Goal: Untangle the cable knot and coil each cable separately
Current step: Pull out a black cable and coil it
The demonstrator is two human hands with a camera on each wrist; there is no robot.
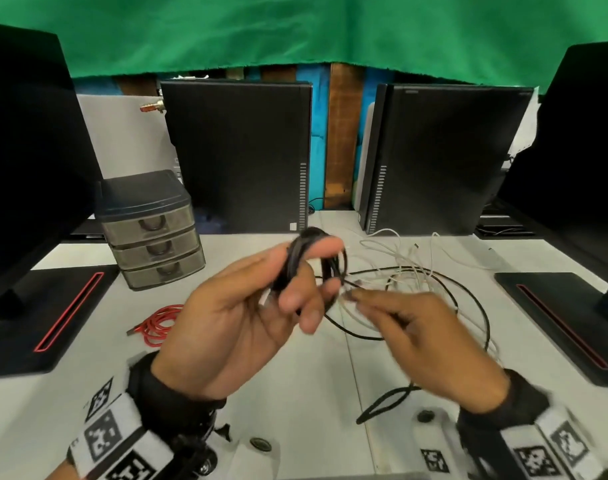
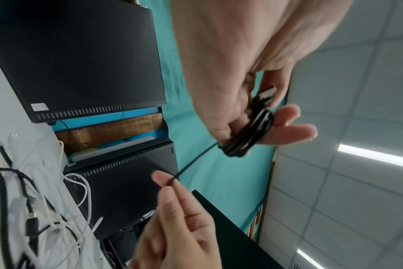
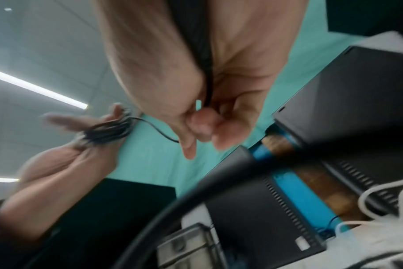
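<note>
1. Left hand (image 1: 247, 306) raised above the white table (image 1: 295, 375), palm up, thumb pressed on a small coil of black cable (image 1: 307, 261), coil wound around the fingers and held firmly.
2. In the left wrist view, same coil (image 2: 249, 134) clamped between thumb and fingers, a metal plug end showing just above it.
3. Right hand (image 1: 430, 341) just beside the left, thumb and forefinger pinched on the loose strand of the black cable; other fingers half curled.
4. From the pinch, strand running in a wide loop over the table, and down toward the near edge.
5. White cables (image 1: 410, 265) lying in a loose tangle on the table behind the right hand, crossing the black loop; cannot tell if still knotted with it.
6. Red cable (image 1: 158, 323) lying apart on the table, left of the left hand, roughly bundled.
7. Small drawer unit (image 1: 153, 230) behind the red cable; two black computer cases (image 1: 240, 157) upright at the back.
</note>
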